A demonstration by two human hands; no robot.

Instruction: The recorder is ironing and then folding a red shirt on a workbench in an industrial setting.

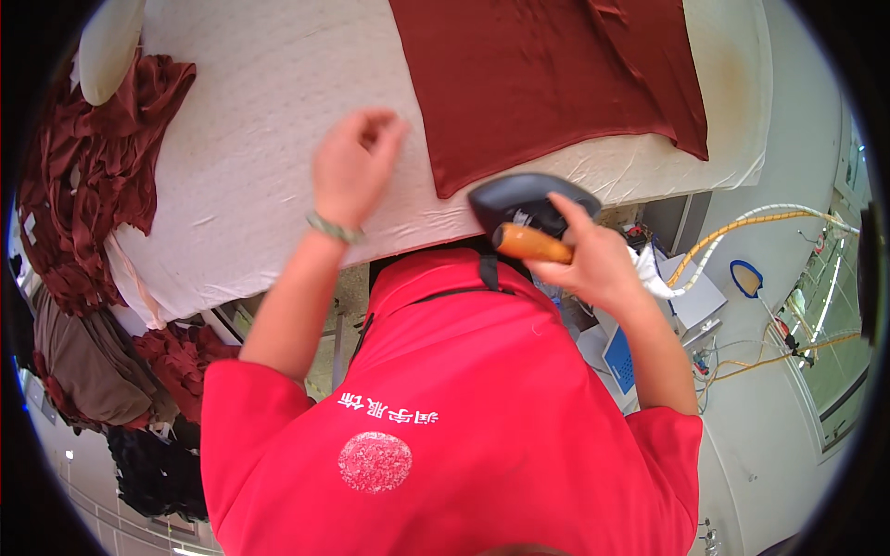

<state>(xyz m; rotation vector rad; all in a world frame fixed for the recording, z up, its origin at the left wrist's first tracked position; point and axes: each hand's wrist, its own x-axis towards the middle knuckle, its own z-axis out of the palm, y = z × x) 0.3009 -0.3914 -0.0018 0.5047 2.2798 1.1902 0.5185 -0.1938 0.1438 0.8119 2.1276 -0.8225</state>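
My right hand (601, 264) is wrapped round the orange handle of a dark steam iron (530, 196), its index finger stretched along the top. The iron is at the near edge of the padded table, just below the lower hem of a dark red satiny cloth (547, 88). That cloth lies mostly flat, with some creases and a fold toward its right side. My left hand (357, 167), slightly blurred, hovers over the white cover to the left of the cloth. Its fingers are curled in toward the thumb, and nothing shows in them.
The white padded table (269, 120) spans the top. Crumpled dark red garments (102, 157) hang over its left end, beside a brown cloth bundle (97, 357). A white and yellow hose (732, 225) runs from the iron to the right. Boxes (695, 292) stand below the right edge.
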